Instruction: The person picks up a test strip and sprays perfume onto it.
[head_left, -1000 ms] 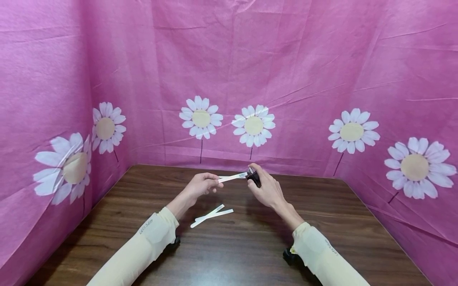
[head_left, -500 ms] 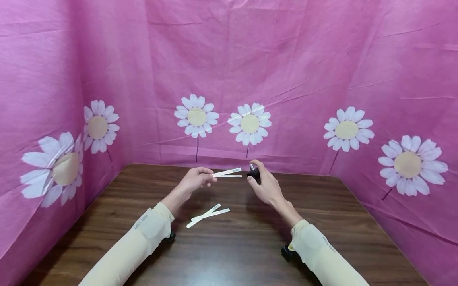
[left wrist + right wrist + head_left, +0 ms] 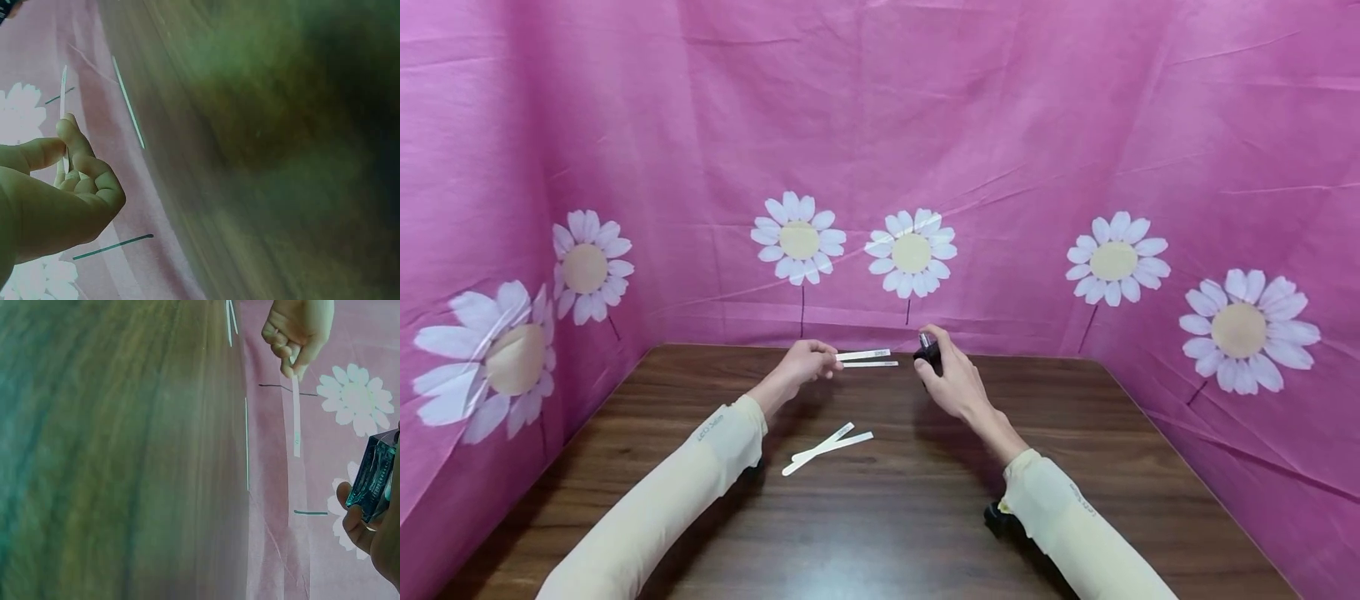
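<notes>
My left hand (image 3: 808,362) pinches one end of a white paper test strip (image 3: 865,355) with small dark print near its free end. The strip points right and, in the right wrist view, hangs above the table's level. My right hand (image 3: 958,379) grips a dark, glossy spray bottle (image 3: 373,472); in the head view its index finger lies on the silvery spray top (image 3: 927,340). A gap separates strip and bottle. Another strip (image 3: 128,103) lies flat on the table near its far edge. Two more strips (image 3: 829,448) lie crossed, closer to me.
The brown wood-grain table (image 3: 880,525) ends at a pink cloth (image 3: 1000,108) with printed daisies, which rises at the back and both sides. Below the right cuff sits a black device (image 3: 996,518).
My left hand has drawn the held strip leftward, away from the bottle, so the gap has widened. My right hand keeps its grip on the bottle. The view has shifted slightly.
</notes>
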`<state>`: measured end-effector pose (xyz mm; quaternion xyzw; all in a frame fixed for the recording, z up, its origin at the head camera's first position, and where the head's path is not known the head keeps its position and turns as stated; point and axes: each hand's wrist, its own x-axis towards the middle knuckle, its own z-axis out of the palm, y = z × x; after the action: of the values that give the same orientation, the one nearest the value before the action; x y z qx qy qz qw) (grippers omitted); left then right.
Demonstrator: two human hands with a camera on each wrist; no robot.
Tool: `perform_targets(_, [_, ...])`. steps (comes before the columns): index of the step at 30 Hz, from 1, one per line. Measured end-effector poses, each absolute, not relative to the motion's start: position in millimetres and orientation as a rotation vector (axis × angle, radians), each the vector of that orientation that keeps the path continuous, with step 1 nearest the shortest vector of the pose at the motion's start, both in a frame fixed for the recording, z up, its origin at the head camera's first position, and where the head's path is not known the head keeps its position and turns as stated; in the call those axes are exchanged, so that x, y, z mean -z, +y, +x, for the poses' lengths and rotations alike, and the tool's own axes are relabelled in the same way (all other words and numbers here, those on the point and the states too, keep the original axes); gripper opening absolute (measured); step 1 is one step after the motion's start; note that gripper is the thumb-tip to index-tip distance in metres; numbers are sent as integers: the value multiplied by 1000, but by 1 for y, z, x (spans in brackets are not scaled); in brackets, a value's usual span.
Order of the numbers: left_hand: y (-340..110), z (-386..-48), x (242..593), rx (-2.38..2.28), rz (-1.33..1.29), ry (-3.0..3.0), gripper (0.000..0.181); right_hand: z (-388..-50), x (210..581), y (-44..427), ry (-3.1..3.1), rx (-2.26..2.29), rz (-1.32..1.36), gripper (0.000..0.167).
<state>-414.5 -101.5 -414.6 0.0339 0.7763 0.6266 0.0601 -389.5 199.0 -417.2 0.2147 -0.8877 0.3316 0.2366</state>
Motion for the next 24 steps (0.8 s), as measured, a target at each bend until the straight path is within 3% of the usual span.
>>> perform_targets(24, [-83, -443, 438, -1800, 13, 2334, 25, -390, 405, 215, -2397, -926, 534, 53])
